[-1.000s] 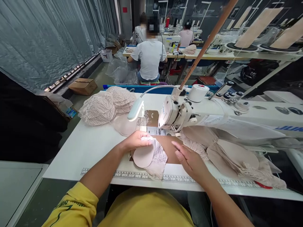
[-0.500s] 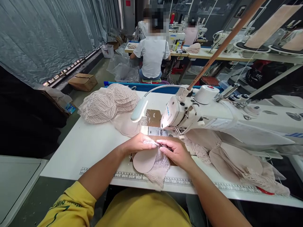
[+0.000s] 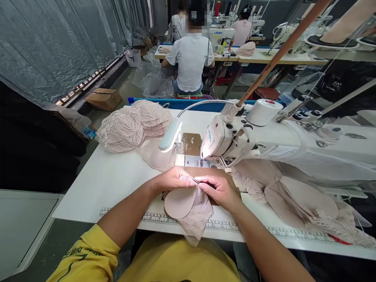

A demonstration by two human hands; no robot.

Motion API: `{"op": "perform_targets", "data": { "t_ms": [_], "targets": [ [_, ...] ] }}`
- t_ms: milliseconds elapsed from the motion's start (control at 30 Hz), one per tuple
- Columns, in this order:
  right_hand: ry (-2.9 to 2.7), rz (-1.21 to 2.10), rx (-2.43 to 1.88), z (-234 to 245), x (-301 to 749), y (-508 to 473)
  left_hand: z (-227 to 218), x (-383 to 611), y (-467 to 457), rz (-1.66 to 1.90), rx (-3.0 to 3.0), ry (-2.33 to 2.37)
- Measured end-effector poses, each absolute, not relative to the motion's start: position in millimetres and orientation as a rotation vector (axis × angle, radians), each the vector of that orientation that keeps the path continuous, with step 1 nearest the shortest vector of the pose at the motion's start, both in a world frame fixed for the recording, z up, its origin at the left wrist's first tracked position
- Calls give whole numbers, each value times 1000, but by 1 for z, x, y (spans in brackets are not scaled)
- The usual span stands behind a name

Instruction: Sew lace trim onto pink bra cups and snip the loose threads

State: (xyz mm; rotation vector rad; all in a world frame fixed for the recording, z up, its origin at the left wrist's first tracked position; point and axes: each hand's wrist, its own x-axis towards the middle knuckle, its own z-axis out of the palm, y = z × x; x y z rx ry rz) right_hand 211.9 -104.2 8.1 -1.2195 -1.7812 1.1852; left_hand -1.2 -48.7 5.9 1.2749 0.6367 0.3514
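My left hand [image 3: 173, 178] pinches the upper edge of a pale pink lace piece [image 3: 202, 209] with a smooth rounded cup [image 3: 179, 203]. Its lower point hangs over the table's front edge. In my right hand [image 3: 219, 190] are small dark-handled thread snips [image 3: 195, 181], their metal tip at the cloth beside my left fingertips. Most of the snips is hidden by my fingers. Just beyond both hands stands a white sewing machine [image 3: 217, 135], its needle area lit by a lamp [image 3: 170, 135].
Lace cups [image 3: 123, 131] lie piled at the back left of the white table [image 3: 117, 172]. More beige cup pieces [image 3: 305, 196] spread to the right under the machine arm. A ruler strip [image 3: 223, 226] runs along the front edge. Ahead, a person in a white shirt [image 3: 190, 58] sits at another table.
The view has shifted slightly, moving the machine and right-hand cloth rightward in the picture. The lace piece hangs a little lower. Both hands keep their hold at nearly the same spot.
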Motion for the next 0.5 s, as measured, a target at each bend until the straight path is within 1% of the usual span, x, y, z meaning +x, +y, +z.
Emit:
{"op": "perform_targets", "data": {
  "t_ms": [300, 500],
  "targets": [
    [-1774, 1187, -1256, 6, 206, -105, 12, 2, -51, 339, 1325, 602],
    [-1533, 1357, -1249, -5, 200, -100, 10, 1, -47, 313, 1364, 605]
  ]
}}
